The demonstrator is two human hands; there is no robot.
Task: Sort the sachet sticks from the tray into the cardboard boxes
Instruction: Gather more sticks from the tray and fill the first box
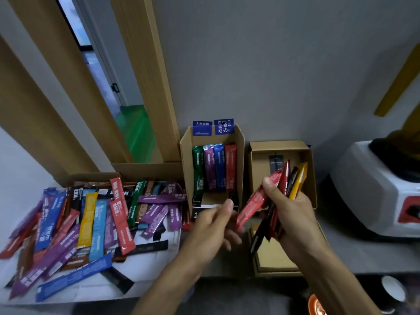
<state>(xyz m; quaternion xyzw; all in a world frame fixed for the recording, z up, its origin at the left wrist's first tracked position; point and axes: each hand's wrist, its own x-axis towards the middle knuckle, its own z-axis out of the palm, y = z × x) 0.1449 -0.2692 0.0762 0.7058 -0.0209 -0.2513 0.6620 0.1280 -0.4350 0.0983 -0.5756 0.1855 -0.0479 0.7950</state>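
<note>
Red, black and yellow foil sachet sticks [285, 178] fan out of the right grip [293, 214]. Its fingers and thumb curl round the lower half of the bunch, so the tops splay upward. One red stick [256, 201] juts out to the left of that grip, angled down toward the left grip [211, 228]. That one is blurred, with thumb and fingers parted and nothing closed between them. Whether a fingertip touches the red stick's lower end I cannot tell.

Far to the left of both grips the tray [147, 269] carries a loose heap of mixed sticks [91, 223]. Just beyond the left grip stands the tall cardboard box [186, 160], with green, purple, blue and red sticks upright along its back. Directly beyond the right grip lies an open shallow box [279, 144] holding only a dark card, and below that grip sits a third box [272, 260]. To the right of the right grip a white appliance [368, 189] rests on the surface [363, 253].

These sticks look very light, thin and bendy. Their smooth film probably slides easily against its neighbours, so a fanned bunch could shed one. I judge the safest hold on the red stick is a pinch across its flat faces near the free lower end. It can then be drawn out along its length while the right grip clamps the rest.
</note>
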